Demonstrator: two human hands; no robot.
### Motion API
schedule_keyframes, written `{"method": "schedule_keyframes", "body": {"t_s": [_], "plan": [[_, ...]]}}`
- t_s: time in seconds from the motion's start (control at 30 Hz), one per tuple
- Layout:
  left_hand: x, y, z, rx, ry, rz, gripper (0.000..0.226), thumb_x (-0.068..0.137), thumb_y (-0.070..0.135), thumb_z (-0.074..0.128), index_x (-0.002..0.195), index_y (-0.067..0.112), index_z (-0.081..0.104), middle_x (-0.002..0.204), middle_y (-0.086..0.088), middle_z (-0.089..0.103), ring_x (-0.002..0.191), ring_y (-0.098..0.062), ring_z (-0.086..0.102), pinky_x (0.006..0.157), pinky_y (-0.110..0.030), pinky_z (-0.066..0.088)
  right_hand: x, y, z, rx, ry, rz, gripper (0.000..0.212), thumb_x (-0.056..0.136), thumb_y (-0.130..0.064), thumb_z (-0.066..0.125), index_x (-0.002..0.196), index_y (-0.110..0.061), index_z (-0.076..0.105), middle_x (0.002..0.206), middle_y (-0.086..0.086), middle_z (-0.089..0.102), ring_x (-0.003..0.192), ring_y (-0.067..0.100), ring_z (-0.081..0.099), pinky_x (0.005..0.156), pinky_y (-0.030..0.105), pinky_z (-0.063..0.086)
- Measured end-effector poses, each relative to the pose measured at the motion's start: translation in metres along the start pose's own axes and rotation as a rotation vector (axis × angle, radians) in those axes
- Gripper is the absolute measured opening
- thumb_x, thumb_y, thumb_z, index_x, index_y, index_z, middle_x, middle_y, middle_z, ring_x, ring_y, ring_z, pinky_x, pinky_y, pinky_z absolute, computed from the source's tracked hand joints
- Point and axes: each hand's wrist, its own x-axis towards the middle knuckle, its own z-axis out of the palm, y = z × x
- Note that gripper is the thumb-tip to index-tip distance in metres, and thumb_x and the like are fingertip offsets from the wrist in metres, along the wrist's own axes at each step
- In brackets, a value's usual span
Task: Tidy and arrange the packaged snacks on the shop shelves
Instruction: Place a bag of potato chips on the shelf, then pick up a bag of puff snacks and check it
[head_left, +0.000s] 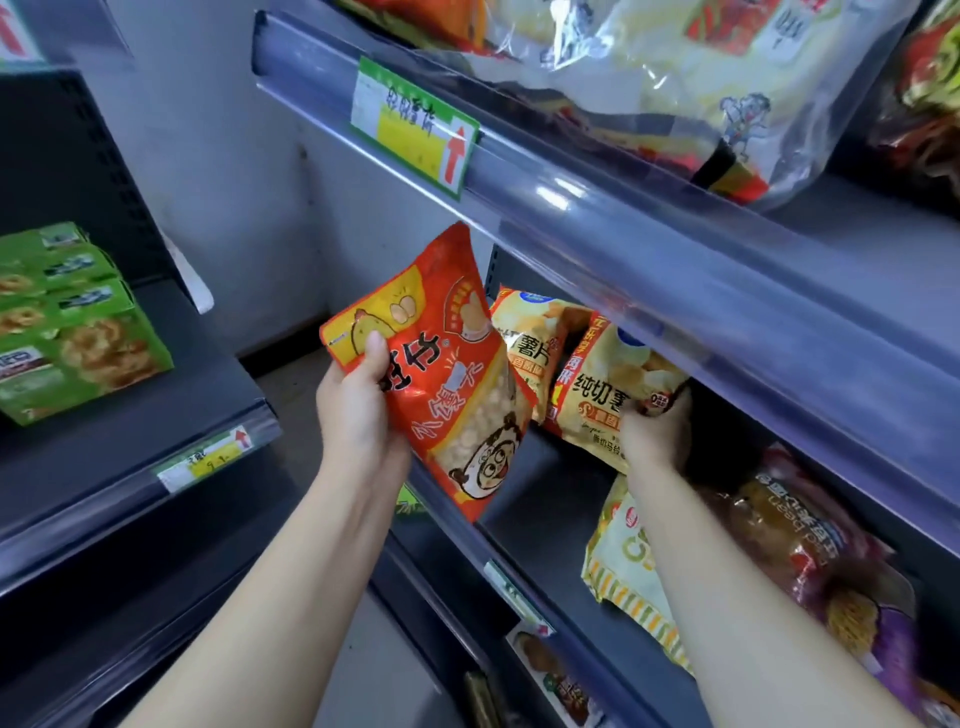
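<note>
Red snack bag (447, 374) sits gripped in the left hand (358, 410), held off the shelf. Right hand (657, 431) grips a yellow chip bag (613, 384) standing on the middle shelf (545, 499).

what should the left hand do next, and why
Probably stand the red-orange plastic snack bag on the grey metal shelf beside the yellow crisp bag: the left hand holds it off the shelf, and the right hand grips that yellow bag.

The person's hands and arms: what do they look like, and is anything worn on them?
The left hand and right hand are bare, with no gloves. Both forearms are bare too: no sleeves, watch or bracelet show. Some fingers are hidden, so rings cannot be excluded.
</note>
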Motion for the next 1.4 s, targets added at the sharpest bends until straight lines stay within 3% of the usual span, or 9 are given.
{"method": "schedule_keyframes", "body": {"t_s": [0.2, 0.33, 0.47, 0.6, 0.67, 0.77, 0.87, 1.13, 1.4], "plan": [[-0.008, 0.018, 0.009, 0.251, -0.191, -0.046, 0.011, 0.095, 0.011, 0.055, 0.100, 0.008, 0.065, 0.087, -0.011, 0.074, 0.075, -0.025, 0.071, 0.074, -0.044, 0.059, -0.030, -0.012, 0.003, 0.191, -0.017, -0.262, 0.055, 0.084, -0.046, 0.065, 0.130, -0.015, 0.057, 0.135, 0.004, 0.057, 0.125, 0.022, 0.052, 0.108, 0.038, 0.039], [-0.026, 0.023, 0.005, 0.370, -0.226, -0.072, 0.010, 0.094, 0.009, 0.056, 0.088, 0.010, 0.064, 0.075, -0.008, 0.073, 0.065, -0.022, 0.070, 0.070, -0.043, 0.059, -0.054, -0.026, -0.003, 0.421, -0.362, -0.184, 0.027, 0.090, -0.050, 0.053, 0.098, -0.026, 0.064, 0.104, -0.005, 0.068, 0.092, 0.011, 0.061, 0.088, 0.034, 0.045], [-0.046, 0.033, -0.002, 0.363, -0.278, -0.099, 0.009, 0.094, 0.009, 0.056, 0.088, 0.010, 0.063, 0.074, -0.009, 0.073, 0.064, -0.022, 0.070, 0.063, -0.039, 0.060, -0.090, -0.018, -0.017, 0.557, -0.484, -0.204, 0.057, 0.079, -0.074, 0.042, 0.099, -0.027, 0.066, 0.091, -0.005, 0.074, 0.092, 0.017, 0.066, 0.082, 0.035, 0.051], [-0.066, 0.040, -0.004, 0.354, -0.303, -0.111, 0.007, 0.094, 0.012, 0.057, 0.093, 0.009, 0.064, 0.078, -0.010, 0.074, 0.068, -0.024, 0.072, 0.063, -0.039, 0.060, -0.126, -0.002, -0.033, 0.575, -0.476, -0.255, 0.037, 0.085, -0.056, 0.057, 0.090, -0.022, 0.071, 0.092, 0.001, 0.075, 0.087, 0.016, 0.068, 0.080, 0.029, 0.052], [-0.076, 0.042, -0.006, 0.356, -0.324, -0.117, 0.008, 0.093, 0.014, 0.059, 0.095, 0.009, 0.064, 0.080, -0.010, 0.075, 0.069, -0.023, 0.072, 0.062, -0.037, 0.059, -0.140, 0.004, -0.040, 0.598, -0.421, -0.261, 0.012, 0.084, -0.031, 0.069, 0.089, -0.020, 0.072, 0.094, 0.005, 0.074, 0.090, 0.021, 0.068, 0.086, 0.036, 0.052], [-0.095, 0.041, -0.011, 0.335, -0.369, -0.111, 0.009, 0.092, 0.015, 0.060, 0.097, 0.008, 0.065, 0.084, -0.010, 0.075, 0.072, -0.024, 0.072, 0.063, -0.037, 0.059, -0.161, 0.011, -0.055, 0.549, -0.316, -0.291, 0.006, 0.087, -0.016, 0.067, 0.091, -0.016, 0.071, 0.094, 0.004, 0.075, 0.091, 0.021, 0.070, 0.087, 0.038, 0.055], [-0.113, 0.038, -0.015, 0.318, -0.434, -0.085, 0.012, 0.089, 0.016, 0.063, 0.097, 0.008, 0.066, 0.084, -0.010, 0.075, 0.072, -0.022, 0.072, 0.060, -0.034, 0.058, -0.180, 0.021, -0.073, 0.545, -0.223, -0.304, 0.006, 0.087, -0.015, 0.068, 0.085, -0.020, 0.072, 0.087, -0.001, 0.076, 0.083, 0.017, 0.071, 0.080, 0.036, 0.058], [-0.142, 0.018, -0.040, 0.458, -0.840, -0.122, 0.074, 0.039, 0.051, 0.093, 0.099, 0.013, 0.070, 0.095, -0.008, 0.074, 0.076, -0.021, 0.070, 0.062, -0.030, 0.057, -0.226, 0.042, -0.148, 0.549, 0.001, -0.430, 0.015, 0.073, -0.041, 0.070, 0.077, -0.027, 0.074, 0.081, -0.004, 0.076, 0.072, 0.010, 0.071, 0.065, 0.025, 0.055], [-0.253, -0.036, -0.009, 0.512, -0.996, -0.132, 0.062, 0.029, 0.054, 0.093, 0.075, 0.016, 0.078, 0.082, -0.005, 0.075, 0.072, -0.015, 0.069, 0.063, -0.023, 0.056, -0.268, 0.076, -0.267, 0.633, 0.293, -0.461, 0.015, 0.084, -0.023, 0.072, 0.069, -0.021, 0.074, 0.075, 0.004, 0.074, 0.073, 0.020, 0.066, 0.073, 0.045, 0.056]]}}
